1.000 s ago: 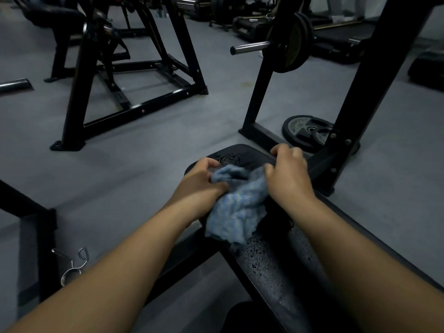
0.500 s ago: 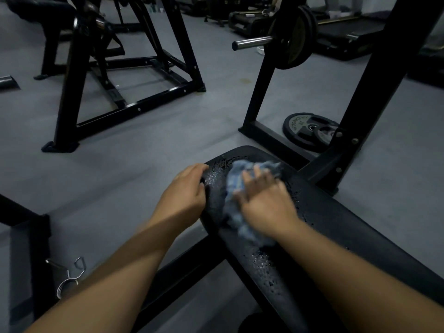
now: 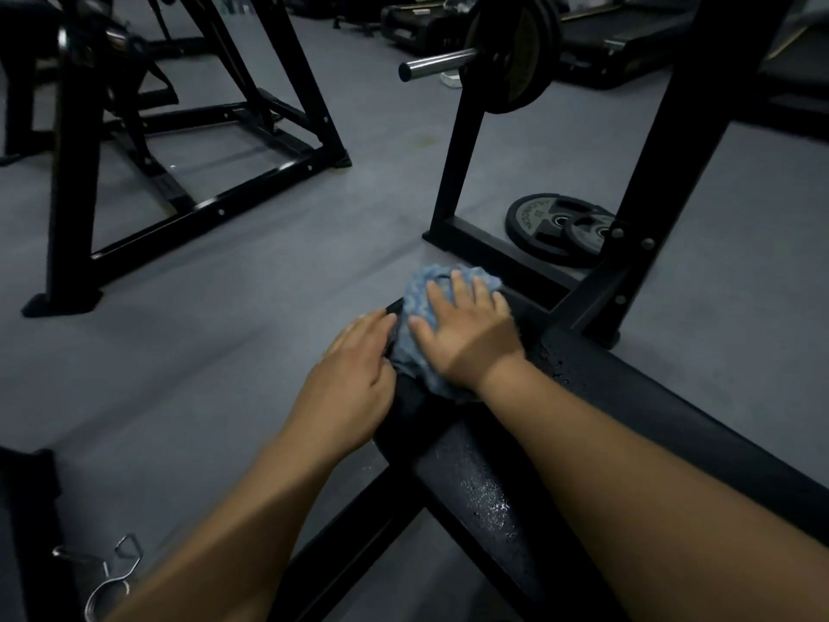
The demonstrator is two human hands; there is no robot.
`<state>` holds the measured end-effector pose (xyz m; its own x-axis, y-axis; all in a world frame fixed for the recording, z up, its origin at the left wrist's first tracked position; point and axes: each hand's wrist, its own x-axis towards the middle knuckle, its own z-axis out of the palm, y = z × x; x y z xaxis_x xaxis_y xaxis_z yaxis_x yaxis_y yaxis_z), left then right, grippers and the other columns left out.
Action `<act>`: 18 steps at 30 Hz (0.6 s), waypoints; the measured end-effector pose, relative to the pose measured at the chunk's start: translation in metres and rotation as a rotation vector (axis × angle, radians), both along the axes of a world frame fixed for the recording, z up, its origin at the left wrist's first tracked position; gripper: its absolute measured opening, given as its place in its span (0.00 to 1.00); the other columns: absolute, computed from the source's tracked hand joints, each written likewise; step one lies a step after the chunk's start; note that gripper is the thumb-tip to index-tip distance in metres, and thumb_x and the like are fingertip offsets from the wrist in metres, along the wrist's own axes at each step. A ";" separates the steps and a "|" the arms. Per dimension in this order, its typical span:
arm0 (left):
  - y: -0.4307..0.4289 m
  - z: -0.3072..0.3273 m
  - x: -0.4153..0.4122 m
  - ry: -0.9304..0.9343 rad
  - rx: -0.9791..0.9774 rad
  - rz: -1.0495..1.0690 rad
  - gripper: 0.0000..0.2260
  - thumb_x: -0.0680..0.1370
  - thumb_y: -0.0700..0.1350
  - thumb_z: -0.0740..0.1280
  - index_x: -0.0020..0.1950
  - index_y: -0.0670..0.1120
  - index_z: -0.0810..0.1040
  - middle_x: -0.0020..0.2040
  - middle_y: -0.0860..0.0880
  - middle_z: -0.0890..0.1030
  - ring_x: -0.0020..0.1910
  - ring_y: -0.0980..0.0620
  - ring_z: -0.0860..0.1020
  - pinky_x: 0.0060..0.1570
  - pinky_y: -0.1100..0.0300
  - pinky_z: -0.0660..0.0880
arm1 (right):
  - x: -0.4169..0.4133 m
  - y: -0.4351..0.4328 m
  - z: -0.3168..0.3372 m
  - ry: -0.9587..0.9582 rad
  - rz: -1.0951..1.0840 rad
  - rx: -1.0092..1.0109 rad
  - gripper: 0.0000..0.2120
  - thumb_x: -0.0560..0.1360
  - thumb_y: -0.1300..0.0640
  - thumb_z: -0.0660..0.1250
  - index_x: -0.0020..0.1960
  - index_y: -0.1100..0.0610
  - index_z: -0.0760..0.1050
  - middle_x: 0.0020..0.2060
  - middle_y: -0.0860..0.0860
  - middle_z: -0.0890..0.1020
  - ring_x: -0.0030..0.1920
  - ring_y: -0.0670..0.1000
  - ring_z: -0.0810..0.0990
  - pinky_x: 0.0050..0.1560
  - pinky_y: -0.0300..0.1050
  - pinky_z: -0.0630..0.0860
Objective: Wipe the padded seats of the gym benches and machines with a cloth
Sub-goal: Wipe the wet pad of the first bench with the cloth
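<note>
A black padded bench seat [image 3: 596, 424] runs from the lower right toward the centre, with wet droplets on its surface. A crumpled blue cloth [image 3: 419, 291] lies on the seat's far end. My right hand [image 3: 466, 327] presses flat on the cloth with the fingers spread and straight. My left hand [image 3: 354, 379] rests on the left edge of the pad beside the cloth, with the fingers laid along the side. The cloth's lower part is hidden under my right hand.
The bench's black upright frame [image 3: 650, 181] rises right behind the cloth, carrying a loaded barbell [image 3: 502, 51]. Weight plates [image 3: 556, 228] lie on the grey floor behind it. Another black machine frame [image 3: 179, 141] stands at the left. A metal spring clip [image 3: 107, 576] lies at the lower left.
My right hand let the cloth go flat, then pushed it farther along the seat to the far end. My left hand left the cloth and moved to the pad's left edge.
</note>
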<state>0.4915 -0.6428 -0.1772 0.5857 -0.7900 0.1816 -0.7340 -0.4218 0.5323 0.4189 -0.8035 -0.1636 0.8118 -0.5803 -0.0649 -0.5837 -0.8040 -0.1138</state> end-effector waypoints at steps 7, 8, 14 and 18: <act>-0.037 0.005 0.016 0.070 -0.007 -0.096 0.26 0.79 0.51 0.53 0.76 0.45 0.67 0.76 0.48 0.68 0.75 0.51 0.65 0.75 0.55 0.59 | -0.104 0.044 -0.004 -0.071 0.266 0.031 0.32 0.79 0.35 0.49 0.79 0.48 0.59 0.80 0.53 0.58 0.79 0.56 0.55 0.77 0.58 0.56; -0.042 0.005 0.016 0.044 0.030 -0.147 0.26 0.79 0.51 0.54 0.77 0.46 0.66 0.77 0.49 0.67 0.76 0.50 0.64 0.76 0.55 0.58 | -0.110 0.028 -0.002 -0.067 0.174 0.023 0.32 0.79 0.34 0.46 0.79 0.46 0.55 0.81 0.51 0.53 0.80 0.54 0.51 0.78 0.57 0.53; -0.062 0.007 0.007 -0.101 0.151 -0.239 0.26 0.78 0.50 0.52 0.77 0.47 0.66 0.78 0.49 0.65 0.78 0.51 0.60 0.76 0.53 0.55 | -0.060 0.029 -0.003 -0.011 -0.098 0.010 0.37 0.76 0.36 0.39 0.81 0.52 0.49 0.81 0.59 0.49 0.80 0.63 0.45 0.77 0.63 0.49; -0.059 0.004 0.010 -0.121 0.178 -0.256 0.27 0.79 0.51 0.51 0.78 0.49 0.64 0.79 0.51 0.63 0.79 0.53 0.57 0.76 0.54 0.52 | -0.121 0.044 -0.001 -0.038 0.027 0.068 0.35 0.78 0.32 0.43 0.82 0.44 0.48 0.81 0.51 0.47 0.81 0.55 0.41 0.79 0.56 0.44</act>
